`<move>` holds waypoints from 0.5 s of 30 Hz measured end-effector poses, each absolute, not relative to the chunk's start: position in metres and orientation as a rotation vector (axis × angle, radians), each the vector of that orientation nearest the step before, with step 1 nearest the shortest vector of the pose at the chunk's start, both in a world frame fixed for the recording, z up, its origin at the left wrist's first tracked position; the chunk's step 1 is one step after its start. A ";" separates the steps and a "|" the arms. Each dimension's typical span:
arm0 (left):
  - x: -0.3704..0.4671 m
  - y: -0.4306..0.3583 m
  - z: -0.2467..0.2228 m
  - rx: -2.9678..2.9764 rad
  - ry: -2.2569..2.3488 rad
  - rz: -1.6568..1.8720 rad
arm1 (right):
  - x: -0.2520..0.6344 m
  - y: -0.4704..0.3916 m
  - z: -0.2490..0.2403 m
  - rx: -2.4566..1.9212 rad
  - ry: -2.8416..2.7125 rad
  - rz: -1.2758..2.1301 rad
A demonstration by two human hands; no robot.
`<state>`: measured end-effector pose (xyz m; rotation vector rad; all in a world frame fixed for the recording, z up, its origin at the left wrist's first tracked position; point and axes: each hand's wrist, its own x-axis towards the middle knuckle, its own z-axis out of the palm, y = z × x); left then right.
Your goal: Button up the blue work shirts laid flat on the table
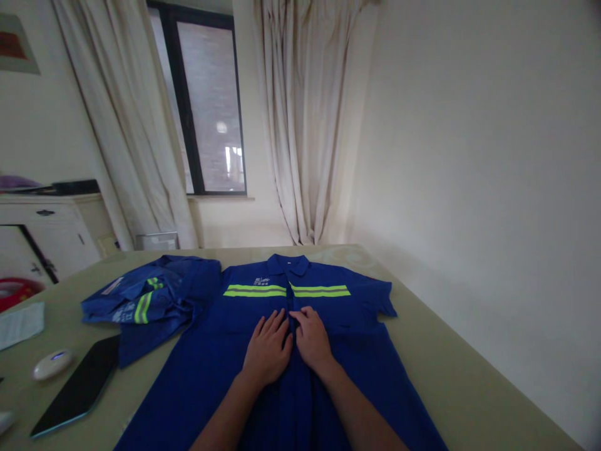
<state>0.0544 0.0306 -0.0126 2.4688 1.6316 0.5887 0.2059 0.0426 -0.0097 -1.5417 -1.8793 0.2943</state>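
A blue work shirt [244, 369] lies spread flat, front up, across the middle of a pale green bed [451, 376], its collar toward the window and its short sleeves out to either side. The cloth looks like a stiff, matte cotton, crossed at the chest by two bright yellow-green reflective bands. Both hands rest palm down, side by side, on the shirt's centre strip just below those bands. The left hand [267, 351] lies flat with fingers spread a little; the right hand [312, 338] is flat too, its fingertips bent in at the button line and touching the left. Neither grips anything.

Just left of the shirt sits a second blue shirt [150, 300], folded into a rumpled heap. Nearer the bed's left edge lie a flat black tablet [77, 388] and a small smooth white oval gadget [51, 364]. Cream curtains [300, 125] hang in soft pleats beside the dark-framed window [206, 100].
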 end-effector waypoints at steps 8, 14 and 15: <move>0.060 0.026 -0.005 2.438 1.698 0.538 | 0.201 0.046 0.000 -1.700 -1.887 0.191; 0.060 -0.003 0.016 2.525 1.636 0.406 | 0.195 0.047 0.019 -1.893 -2.014 0.192; 0.060 -0.005 0.020 2.546 1.610 0.380 | 0.195 0.047 0.020 -1.879 -2.016 0.203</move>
